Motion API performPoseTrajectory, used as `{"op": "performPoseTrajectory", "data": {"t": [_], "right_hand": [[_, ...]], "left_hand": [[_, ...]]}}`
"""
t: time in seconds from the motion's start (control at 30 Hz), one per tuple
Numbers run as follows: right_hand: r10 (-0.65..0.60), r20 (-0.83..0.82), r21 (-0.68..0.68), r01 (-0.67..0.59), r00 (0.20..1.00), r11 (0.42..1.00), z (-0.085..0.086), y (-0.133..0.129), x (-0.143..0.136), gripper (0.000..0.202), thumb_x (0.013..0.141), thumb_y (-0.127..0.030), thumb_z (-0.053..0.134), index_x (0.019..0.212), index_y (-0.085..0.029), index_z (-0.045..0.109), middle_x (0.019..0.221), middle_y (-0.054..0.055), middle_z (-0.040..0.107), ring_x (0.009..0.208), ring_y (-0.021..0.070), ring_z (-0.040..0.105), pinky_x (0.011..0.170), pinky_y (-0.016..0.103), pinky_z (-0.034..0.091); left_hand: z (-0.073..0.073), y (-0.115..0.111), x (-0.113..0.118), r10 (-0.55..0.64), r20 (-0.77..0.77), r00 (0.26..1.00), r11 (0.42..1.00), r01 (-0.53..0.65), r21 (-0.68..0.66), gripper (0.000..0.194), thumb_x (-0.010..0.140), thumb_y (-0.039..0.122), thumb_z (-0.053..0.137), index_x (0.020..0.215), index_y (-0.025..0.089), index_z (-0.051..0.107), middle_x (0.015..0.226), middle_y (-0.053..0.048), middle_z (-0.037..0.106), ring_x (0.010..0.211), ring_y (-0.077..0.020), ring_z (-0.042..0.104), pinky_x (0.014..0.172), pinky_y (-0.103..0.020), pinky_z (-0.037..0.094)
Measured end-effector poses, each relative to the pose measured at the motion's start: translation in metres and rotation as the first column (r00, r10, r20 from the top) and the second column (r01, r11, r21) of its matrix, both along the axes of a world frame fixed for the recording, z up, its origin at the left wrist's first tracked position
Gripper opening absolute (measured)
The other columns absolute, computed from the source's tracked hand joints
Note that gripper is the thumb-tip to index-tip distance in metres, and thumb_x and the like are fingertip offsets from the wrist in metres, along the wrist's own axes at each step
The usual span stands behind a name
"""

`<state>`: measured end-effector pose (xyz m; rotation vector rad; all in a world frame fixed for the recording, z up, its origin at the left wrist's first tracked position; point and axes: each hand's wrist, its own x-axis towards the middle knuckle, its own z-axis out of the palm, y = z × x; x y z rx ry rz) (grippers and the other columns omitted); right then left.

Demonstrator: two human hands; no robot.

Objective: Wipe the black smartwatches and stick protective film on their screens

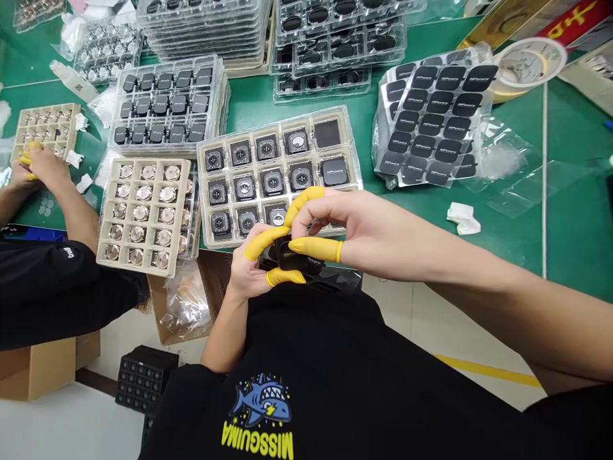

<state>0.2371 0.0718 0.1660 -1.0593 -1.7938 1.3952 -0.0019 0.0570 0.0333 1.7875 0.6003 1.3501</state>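
My left hand (253, 262), with yellow finger cots, grips a black square watch face (299, 260) by its edges above my lap. White lettering shows on its dark front, partly covered by fingers. My right hand (330, 227), also in yellow finger cots, is closed in a pinch at the upper edge of that watch face; what lies between its fingertips is hidden. Just beyond both hands, a beige tray (282, 124) holds several square watch faces. Most lie back up, and one at the right shows a lettered black front.
Sheets of black lettered stickers (426, 121) lie at right, near a tape roll (529, 61) and a crumpled white paper (463, 218). Stacked clear trays (205, 32) stand behind. A tray of round watches (141, 214) overhangs the table edge at left, near another person's hands (41, 169).
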Motion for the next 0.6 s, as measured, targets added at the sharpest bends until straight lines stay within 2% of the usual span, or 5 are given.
{"op": "performPoseTrajectory", "data": {"t": [0.6], "right_hand": [[0.008,-0.011,0.005,-0.007,1.000,1.000,-0.0009,-0.0002,-0.0008,0.011,0.098,-0.026,0.076,0.087,-0.025,0.075,0.096,0.002,0.075,0.090,0.0219,0.067,0.080,0.036,0.054]], "left_hand": [[0.0049,0.0027,-0.0005,-0.007,0.009,1.000,1.000,0.006,0.027,0.088,0.082,0.056,0.106,0.160,0.035,0.073,0.120,-0.006,0.077,0.101,-0.0220,0.077,0.081,-0.032,0.065]]}}
